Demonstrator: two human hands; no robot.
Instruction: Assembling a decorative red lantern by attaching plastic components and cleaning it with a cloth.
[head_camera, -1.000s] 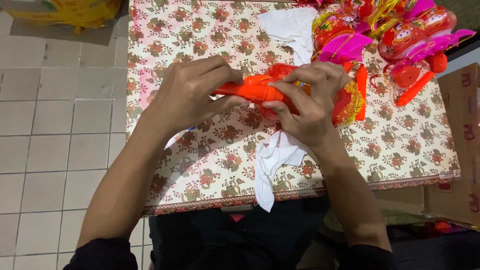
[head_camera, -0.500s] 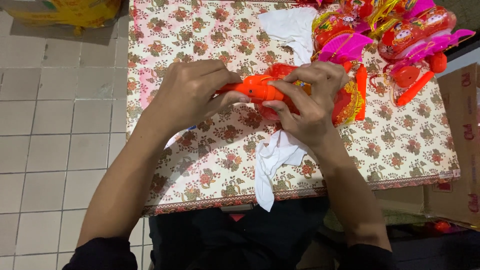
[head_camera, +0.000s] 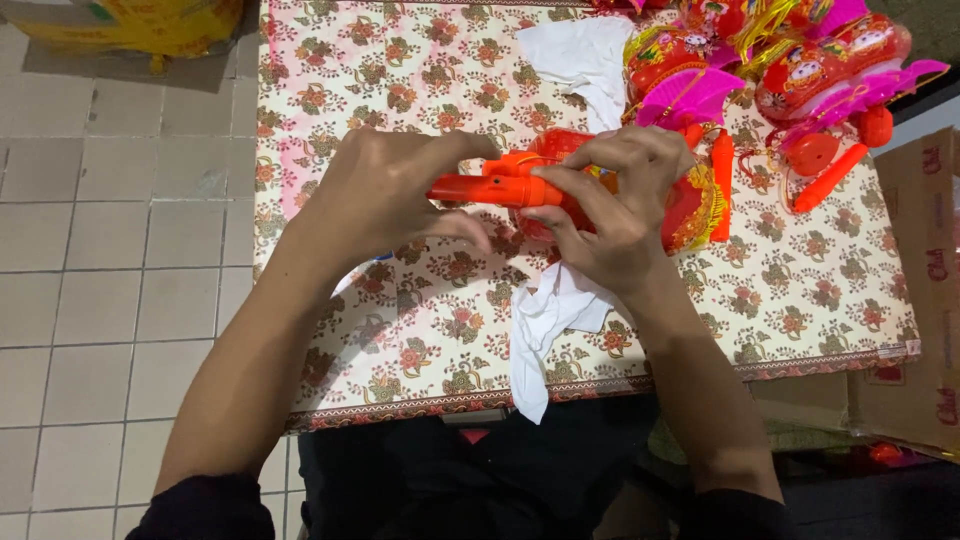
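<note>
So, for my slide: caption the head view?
Both hands, left and right, grip an orange toy handle over a floral tablecloth.

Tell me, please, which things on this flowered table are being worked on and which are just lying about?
In hand:
- orange plastic handle, gripped by left hand and right hand
- red lantern toy joined to it

Lying about:
- white cloth under the right hand
- second white cloth
- pile of red and pink lantern toys
- yellow bag on the floor
- cardboard box

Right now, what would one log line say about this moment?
left hand: grips orange handle | right hand: holds red lantern | surface: floral tablecloth
</note>
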